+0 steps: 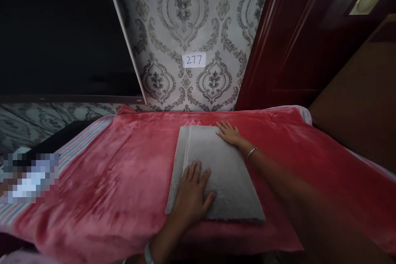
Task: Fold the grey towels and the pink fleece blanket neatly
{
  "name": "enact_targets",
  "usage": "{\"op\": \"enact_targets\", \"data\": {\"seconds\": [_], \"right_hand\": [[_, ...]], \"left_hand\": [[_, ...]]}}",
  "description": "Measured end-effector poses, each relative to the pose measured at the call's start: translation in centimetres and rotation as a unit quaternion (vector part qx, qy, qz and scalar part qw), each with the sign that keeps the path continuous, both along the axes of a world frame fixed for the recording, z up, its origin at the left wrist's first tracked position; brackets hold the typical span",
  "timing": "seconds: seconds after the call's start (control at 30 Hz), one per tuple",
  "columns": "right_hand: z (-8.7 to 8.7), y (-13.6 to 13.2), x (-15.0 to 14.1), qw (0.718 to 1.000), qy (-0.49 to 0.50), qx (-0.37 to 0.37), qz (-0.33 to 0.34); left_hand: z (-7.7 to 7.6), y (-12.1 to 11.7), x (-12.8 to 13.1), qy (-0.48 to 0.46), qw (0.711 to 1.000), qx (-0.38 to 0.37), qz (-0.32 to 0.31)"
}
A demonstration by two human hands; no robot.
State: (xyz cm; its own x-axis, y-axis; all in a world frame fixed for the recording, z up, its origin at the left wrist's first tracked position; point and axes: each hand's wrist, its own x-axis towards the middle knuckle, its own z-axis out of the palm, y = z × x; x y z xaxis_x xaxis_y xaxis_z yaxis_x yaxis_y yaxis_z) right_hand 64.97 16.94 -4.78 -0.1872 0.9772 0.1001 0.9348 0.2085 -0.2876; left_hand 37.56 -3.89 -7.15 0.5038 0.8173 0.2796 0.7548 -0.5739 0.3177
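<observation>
A grey folded cloth (227,173), plush like a towel, lies flat on a red fleece blanket (133,165). One fold line runs along its left side. My left hand (194,192) rests palm down on the cloth's lower left part, fingers spread. At the cloth's far right corner, my right hand (229,133) lies flat with its fingers apart. Neither hand grips anything. A bracelet shows on each wrist.
Patterned wallpaper (182,20) with a paper label (194,60) reading 277 stands behind the blanket. A large black screen (62,33) is at the left, and a dark red wooden door or panel (297,33) at the right. A pixelated patch covers the left edge.
</observation>
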Motion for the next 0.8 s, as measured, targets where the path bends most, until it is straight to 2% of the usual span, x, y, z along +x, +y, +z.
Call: {"op": "enact_targets", "data": {"seconds": [0.03,0.1,0.2,0.27,0.3,0.4,0.63,0.8], "right_hand": [[0.6,-0.9,-0.8,0.999,-0.006,0.022,0.027],[1.5,-3.4,-2.8,0.990,-0.019,0.054,0.131],[1.8,-7.7,-5.9,0.951,-0.035,0.014,0.307],[1.6,-9.3,-7.4,0.930,-0.038,-0.017,0.364],[1.4,-9.4,-7.9,0.927,-0.038,-0.025,0.373],[1.2,-7.1,-8.5,0.937,-0.043,-0.031,0.344],[1.1,2.7,-9.9,0.968,-0.057,-0.053,0.238],[0.4,6.3,-10.6,0.978,-0.063,-0.075,0.183]], "left_hand": [[-0.1,-0.1,-0.2,-0.015,1.000,0.012,0.000],[-0.3,-0.5,-0.5,-0.051,0.998,0.037,0.007],[-0.3,-0.8,-0.7,-0.096,0.994,0.059,0.015],[0.0,-0.9,-0.5,-0.097,0.993,0.063,0.013],[0.2,-1.0,-0.4,-0.091,0.994,0.065,0.011],[0.6,-1.0,0.0,-0.072,0.994,0.086,0.008],[0.5,-1.3,0.1,-0.085,0.989,0.125,0.008],[0.5,-1.3,0.0,-0.080,0.991,0.110,0.002]]}}
